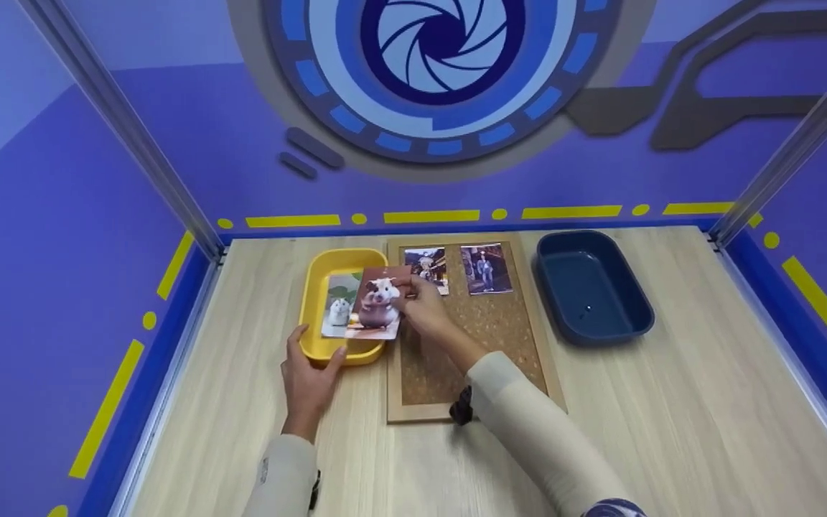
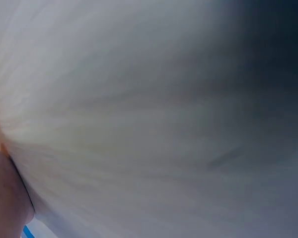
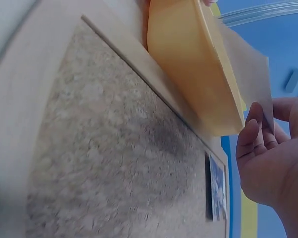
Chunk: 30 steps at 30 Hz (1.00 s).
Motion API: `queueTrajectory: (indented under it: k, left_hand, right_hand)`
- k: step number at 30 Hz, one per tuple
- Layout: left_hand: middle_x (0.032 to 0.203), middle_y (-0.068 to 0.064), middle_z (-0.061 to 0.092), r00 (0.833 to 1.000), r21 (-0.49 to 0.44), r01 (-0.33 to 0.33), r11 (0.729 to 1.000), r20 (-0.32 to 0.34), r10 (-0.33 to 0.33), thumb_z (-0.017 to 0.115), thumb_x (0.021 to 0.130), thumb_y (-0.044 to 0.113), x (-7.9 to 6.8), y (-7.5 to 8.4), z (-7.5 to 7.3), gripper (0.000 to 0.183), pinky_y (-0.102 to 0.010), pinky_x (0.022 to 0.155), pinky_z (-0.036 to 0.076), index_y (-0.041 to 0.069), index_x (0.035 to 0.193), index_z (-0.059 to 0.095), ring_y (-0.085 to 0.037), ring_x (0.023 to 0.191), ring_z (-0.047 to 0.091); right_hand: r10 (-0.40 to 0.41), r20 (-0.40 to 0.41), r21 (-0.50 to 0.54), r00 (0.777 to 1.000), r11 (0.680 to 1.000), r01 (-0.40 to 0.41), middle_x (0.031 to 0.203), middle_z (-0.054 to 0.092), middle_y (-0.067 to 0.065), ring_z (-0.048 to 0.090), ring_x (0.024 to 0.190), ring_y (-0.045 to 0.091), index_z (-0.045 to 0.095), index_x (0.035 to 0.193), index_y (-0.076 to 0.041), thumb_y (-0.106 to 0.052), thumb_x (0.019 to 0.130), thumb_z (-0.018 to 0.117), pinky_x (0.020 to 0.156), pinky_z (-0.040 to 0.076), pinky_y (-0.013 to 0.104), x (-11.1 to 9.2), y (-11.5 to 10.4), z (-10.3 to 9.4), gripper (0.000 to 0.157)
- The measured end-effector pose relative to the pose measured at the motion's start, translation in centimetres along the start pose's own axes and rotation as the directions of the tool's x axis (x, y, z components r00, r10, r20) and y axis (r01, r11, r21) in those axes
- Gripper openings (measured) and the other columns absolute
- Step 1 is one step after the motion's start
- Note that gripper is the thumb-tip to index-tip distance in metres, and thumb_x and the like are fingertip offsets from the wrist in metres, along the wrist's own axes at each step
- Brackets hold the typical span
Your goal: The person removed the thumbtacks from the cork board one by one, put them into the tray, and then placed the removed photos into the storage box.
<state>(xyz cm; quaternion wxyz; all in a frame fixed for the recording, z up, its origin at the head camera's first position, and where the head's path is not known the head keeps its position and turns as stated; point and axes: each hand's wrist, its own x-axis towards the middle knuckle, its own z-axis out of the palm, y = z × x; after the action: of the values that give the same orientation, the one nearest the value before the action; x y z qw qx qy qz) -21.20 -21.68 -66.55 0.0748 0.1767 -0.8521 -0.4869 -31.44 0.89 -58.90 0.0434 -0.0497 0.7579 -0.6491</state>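
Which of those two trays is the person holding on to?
The yellow tray: the left hand grips its near left corner. The dark blue tray, across the corkboard, has no hand touching it.

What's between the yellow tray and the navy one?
Head view: the framed corkboard, with two photos at its far end and the right arm above it.

I'm in a small booth, whether lab or exhibition I can't tell: printed purple wall panels (image 1: 40,237) on three sides, a camera-aperture emblem (image 1: 442,36) ahead of me, yellow dashes (image 1: 431,216) below, metal corner posts (image 1: 128,133), and a pale wood-grain counter (image 1: 672,402) between them.
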Motion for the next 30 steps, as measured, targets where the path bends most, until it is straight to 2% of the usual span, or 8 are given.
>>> queueTrajectory:
  k: [6, 10, 16, 21, 23, 30]
  left_hand:
    - [0.171, -0.01, 0.038, 1.0, 0.015, -0.021, 1.0, -0.015, 0.021, 0.078, 0.092, 0.057, 0.3, 0.1, -0.1, 0.092, -0.062, 0.126, 0.034, 0.029, 0.164, 0.027, -0.04, 0.147, 0.04]
    - [0.173, -0.009, 0.035, 1.0, 0.017, -0.006, 1.0, -0.012, 0.006, 0.077, 0.092, 0.061, 0.5, 0.3, -0.1, 0.093, -0.062, 0.127, 0.033, 0.03, 0.164, 0.026, -0.038, 0.149, 0.038]
    - [0.173, -0.01, 0.036, 1.0, 0.015, -0.017, 1.0, -0.009, 0.017, 0.075, 0.092, 0.064, 0.5, 0.4, 0.3, 0.094, -0.062, 0.126, 0.034, 0.03, 0.164, 0.027, -0.039, 0.146, 0.041]
    - [0.172, -0.01, 0.036, 1.0, 0.022, -0.019, 1.0, -0.014, 0.019, 0.074, 0.092, 0.065, 0.3, 0.2, 0.5, 0.093, -0.063, 0.126, 0.034, 0.031, 0.164, 0.026, -0.039, 0.146, 0.042]
    - [0.173, -0.01, 0.035, 1.0, 0.022, -0.015, 1.0, -0.013, 0.015, 0.073, 0.092, 0.066, 0.2, 0.1, 0.4, 0.093, -0.063, 0.126, 0.034, 0.032, 0.164, 0.026, -0.039, 0.146, 0.041]
    - [0.171, -0.01, 0.038, 1.0, 0.019, -0.02, 1.0, -0.018, 0.02, 0.075, 0.092, 0.063, -0.1, -0.2, 0.1, 0.093, -0.062, 0.123, 0.035, 0.03, 0.164, 0.027, -0.038, 0.143, 0.043]
  right_hand:
    - [0.022, 0.038, -0.027, 0.999, 0.999, -0.021, 0.104, 0.068, 0.013, 0.059, 0.082, 0.013, 0.067, 0.127, 0.006, 0.006, 0.088, 0.068, 0.067, 0.053, 0.02, 0.6, -0.4, 1.0, 0.038]
    - [0.015, 0.063, -0.08, 0.998, 0.997, -0.01, 0.103, 0.067, 0.012, 0.057, 0.08, 0.013, 0.068, 0.128, 0.005, 0.004, 0.09, 0.069, 0.067, 0.052, 0.02, 1.0, -0.8, 1.7, 0.038]
    - [-0.023, 0.081, -0.194, 0.996, 0.98, 0.038, 0.109, 0.07, 0.017, 0.058, 0.09, 0.015, 0.069, 0.127, 0.003, 0.001, 0.092, 0.071, 0.078, 0.052, 0.023, 1.3, -1.3, 2.4, 0.035]
    - [-0.008, 0.11, -0.24, 0.994, 0.97, 0.035, 0.11, 0.07, 0.017, 0.059, 0.092, 0.017, 0.069, 0.129, 0.003, 0.0, 0.093, 0.07, 0.082, 0.056, 0.028, 1.4, -1.4, 3.1, 0.036]
    - [-0.007, 0.119, -0.281, 0.993, 0.959, 0.04, 0.111, 0.072, 0.017, 0.061, 0.093, 0.018, 0.069, 0.129, 0.002, 0.001, 0.093, 0.069, 0.084, 0.058, 0.031, 1.5, -1.5, 3.5, 0.036]
    - [0.008, 0.163, -0.455, 0.987, 0.888, 0.068, 0.113, 0.075, 0.014, 0.07, 0.102, 0.025, 0.069, 0.128, -0.003, 0.001, 0.092, 0.068, 0.091, 0.062, 0.037, 1.6, -2.1, 4.6, 0.037]
